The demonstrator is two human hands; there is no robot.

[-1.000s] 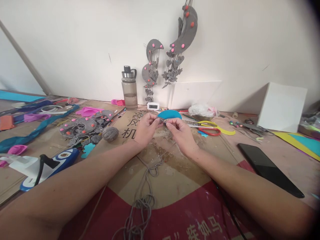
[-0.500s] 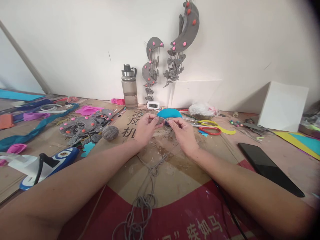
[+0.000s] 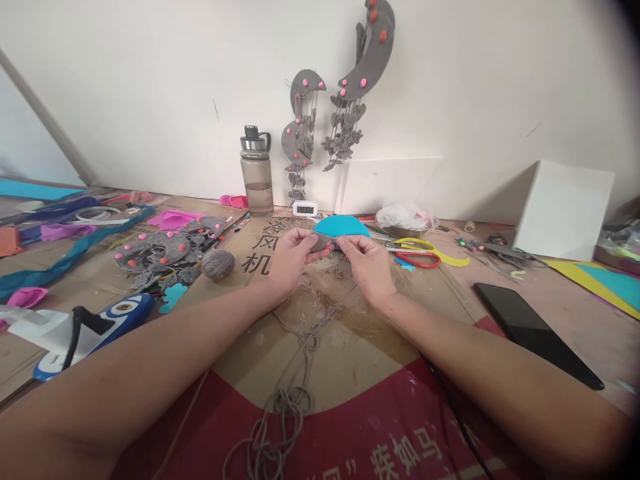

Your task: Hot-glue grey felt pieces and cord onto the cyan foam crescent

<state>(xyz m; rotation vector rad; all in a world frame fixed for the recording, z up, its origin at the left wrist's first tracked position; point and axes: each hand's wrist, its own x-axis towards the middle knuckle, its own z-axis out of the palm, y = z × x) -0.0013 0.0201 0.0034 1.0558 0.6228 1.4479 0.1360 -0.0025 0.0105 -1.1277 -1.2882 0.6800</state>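
Observation:
My left hand (image 3: 296, 257) pinches a small flat grey felt piece (image 3: 324, 243) between thumb and fingers, above the cardboard. Close beside it, my right hand (image 3: 367, 263) has thumb and forefinger pressed together at the piece's right end; what lies in that pinch is too small to make out. A dark bit shows between the two hands. Just behind them is a bright blue round sheet (image 3: 343, 225), partly hidden by the fingers. Loose grey yarn (image 3: 295, 400) trails in tangled loops over the cardboard between my forearms. A grey yarn ball (image 3: 218, 265) sits left of my left hand.
Scissors (image 3: 419, 259) with red and yellow handles lie right of my right hand. A phone (image 3: 535, 333) is farther right. Left are a blue-and-white glue gun (image 3: 100, 330) and grey felt pieces with pink dots (image 3: 167, 248). A bottle (image 3: 257, 177) and small clock (image 3: 305, 209) stand behind.
The view has shifted slightly. The grey felt piece shows a little more between my hands, while both hands keep nearly the same place and pinch.

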